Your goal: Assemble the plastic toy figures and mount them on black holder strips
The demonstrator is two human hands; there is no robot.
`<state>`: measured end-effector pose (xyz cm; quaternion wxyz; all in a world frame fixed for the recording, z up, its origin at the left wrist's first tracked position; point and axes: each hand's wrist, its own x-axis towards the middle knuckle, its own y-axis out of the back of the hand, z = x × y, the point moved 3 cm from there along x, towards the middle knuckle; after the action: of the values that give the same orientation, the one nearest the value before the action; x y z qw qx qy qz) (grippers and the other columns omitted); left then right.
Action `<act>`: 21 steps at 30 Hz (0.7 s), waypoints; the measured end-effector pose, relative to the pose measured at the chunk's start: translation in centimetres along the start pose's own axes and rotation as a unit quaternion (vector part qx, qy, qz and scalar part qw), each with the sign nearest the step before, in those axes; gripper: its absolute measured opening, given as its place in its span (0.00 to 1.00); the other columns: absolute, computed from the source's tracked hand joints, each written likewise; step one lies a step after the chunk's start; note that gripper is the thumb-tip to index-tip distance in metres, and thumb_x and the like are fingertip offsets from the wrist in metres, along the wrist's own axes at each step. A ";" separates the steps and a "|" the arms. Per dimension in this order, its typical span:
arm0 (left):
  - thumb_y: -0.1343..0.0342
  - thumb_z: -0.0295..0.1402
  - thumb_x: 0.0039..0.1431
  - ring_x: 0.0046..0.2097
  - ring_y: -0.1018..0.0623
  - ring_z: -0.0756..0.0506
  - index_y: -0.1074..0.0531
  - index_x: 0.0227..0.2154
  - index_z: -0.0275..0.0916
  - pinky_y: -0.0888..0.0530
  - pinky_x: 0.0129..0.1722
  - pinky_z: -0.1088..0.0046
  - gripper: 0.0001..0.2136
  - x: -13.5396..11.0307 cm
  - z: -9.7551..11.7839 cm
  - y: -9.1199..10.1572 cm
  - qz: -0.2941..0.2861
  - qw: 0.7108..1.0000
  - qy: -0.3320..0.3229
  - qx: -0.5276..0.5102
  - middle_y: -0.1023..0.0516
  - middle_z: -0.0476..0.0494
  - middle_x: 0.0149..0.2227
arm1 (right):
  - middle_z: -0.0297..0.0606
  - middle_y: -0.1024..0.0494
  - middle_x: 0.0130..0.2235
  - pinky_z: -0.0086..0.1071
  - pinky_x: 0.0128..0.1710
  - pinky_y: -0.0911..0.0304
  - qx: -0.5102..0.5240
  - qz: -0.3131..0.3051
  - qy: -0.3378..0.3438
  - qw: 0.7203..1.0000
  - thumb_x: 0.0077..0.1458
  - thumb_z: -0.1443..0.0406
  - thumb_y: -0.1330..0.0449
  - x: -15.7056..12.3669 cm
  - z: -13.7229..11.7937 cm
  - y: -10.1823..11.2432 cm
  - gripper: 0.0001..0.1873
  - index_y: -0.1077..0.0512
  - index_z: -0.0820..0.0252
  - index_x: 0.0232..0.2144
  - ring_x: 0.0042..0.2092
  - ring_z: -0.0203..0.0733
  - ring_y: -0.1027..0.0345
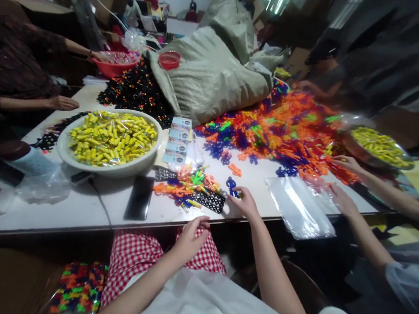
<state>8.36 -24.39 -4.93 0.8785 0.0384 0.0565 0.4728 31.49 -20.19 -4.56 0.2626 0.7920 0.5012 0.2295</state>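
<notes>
Right hand (pixel 245 203) on the white table (pixel 87 207) near its front edge, fingertips pinched together on a small blue piece (pixel 231 184); left hand (pixel 191 238) just below that edge over red checked cloth (pixel 137 254), fingers loosely curled, grip impossible to tell; black perforated plate (pixel 210 201) just beside the piece.

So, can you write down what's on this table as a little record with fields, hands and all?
Left hand: loosely curled at the white table's near edge, above a red checked cloth; grip unclear
Right hand: on the table, fingertips at a small blue piece; grip unclear
Close by: heap of coloured plastic pieces, black phone, white bowl of yellow packets
Co-worker's hand: on clear bags, to the right
Further back: big orange-and-blue heap, grey sack
</notes>
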 end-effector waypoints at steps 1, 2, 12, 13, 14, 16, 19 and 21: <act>0.53 0.37 0.57 0.42 0.27 0.45 0.38 0.50 0.37 0.35 0.47 0.64 0.18 0.5 0.0 0.3 -0.001 0.998 0.020 -0.060 0.27 0.40 0.41 | 0.41 0.29 0.37 0.35 0.38 0.38 0.021 -0.030 0.051 0.998 0.42 0.59 0.39 -1.1 -1.7 0.4 0.14 0.32 0.59 0.31 0.39 0.43 0.35; 0.54 0.40 0.58 0.40 0.27 0.45 0.41 0.52 0.36 0.33 0.46 0.64 0.21 1.0 0.1 0.6 -0.002 0.993 0.036 -0.115 0.27 0.40 0.40 | 0.41 0.30 0.39 0.34 0.37 0.37 0.043 -0.070 0.107 0.991 0.44 0.59 0.40 -2.4 -3.6 0.6 0.13 0.32 0.59 0.33 0.40 0.42 0.35; 0.46 0.44 0.52 0.49 0.30 0.42 0.35 0.44 0.35 0.36 0.51 0.65 0.21 1.7 1.7 5.0 0.128 0.959 -0.017 -0.251 0.27 0.41 0.44 | 0.38 0.31 0.40 0.35 0.47 0.40 0.182 -0.235 0.191 0.935 0.50 0.61 0.40 -8.0 -13.8 -2.1 0.07 0.29 0.56 0.33 0.46 0.41 0.36; 0.45 0.42 0.51 0.47 0.29 0.44 0.36 0.44 0.36 0.35 0.50 0.66 0.20 1.7 2.0 5.2 0.136 0.953 -0.024 -0.271 0.27 0.42 0.42 | 0.38 0.30 0.40 0.35 0.46 0.40 0.207 -0.223 0.179 0.935 0.51 0.61 0.41 -7.9 -13.7 -2.4 0.06 0.28 0.55 0.32 0.45 0.41 0.36; 0.44 0.40 0.51 0.44 0.28 0.45 0.36 0.42 0.36 0.34 0.47 0.68 0.17 1.7 2.2 5.3 0.142 0.945 -0.028 -0.293 0.26 0.44 0.40 | 0.38 0.30 0.40 0.35 0.45 0.40 0.243 -0.203 0.156 0.936 0.52 0.61 0.42 -7.8 -13.6 -2.7 0.06 0.28 0.55 0.32 0.44 0.40 0.36; 0.46 0.37 0.51 0.37 0.27 0.48 0.36 0.35 0.37 0.31 0.40 0.72 0.11 1.9 2.8 5.7 0.158 0.929 -0.021 -0.334 0.27 0.48 0.32 | 0.37 0.28 0.38 0.34 0.41 0.39 0.330 -0.155 0.080 0.928 0.54 0.61 0.45 -7.6 -13.1 -3.3 0.08 0.27 0.55 0.32 0.40 0.39 0.35; 0.54 0.40 0.54 0.24 0.33 0.52 0.41 0.23 0.39 0.34 0.27 0.75 0.11 2.2 3.3 6.4 0.180 0.905 0.001 -0.386 0.36 0.52 0.19 | 0.36 0.27 0.33 0.31 0.35 0.39 0.418 -0.110 -0.036 0.901 0.52 0.59 0.45 -8.0 -12.5 -4.2 0.10 0.27 0.57 0.29 0.34 0.37 0.35; 0.60 0.45 0.56 0.19 0.39 0.52 0.45 0.20 0.39 0.39 0.22 0.76 0.17 2.2 3.1 6.6 0.180 0.899 0.005 -0.400 0.41 0.53 0.15 | 0.36 0.27 0.29 0.31 0.35 0.39 0.432 -0.113 -0.088 0.890 0.49 0.57 0.43 -8.5 -12.4 -4.7 0.11 0.28 0.58 0.27 0.33 0.38 0.35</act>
<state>4.52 -19.00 -1.17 0.7195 -0.3089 -0.1412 0.6058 17.18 -23.98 0.90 -0.0386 0.7823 0.6116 -0.1119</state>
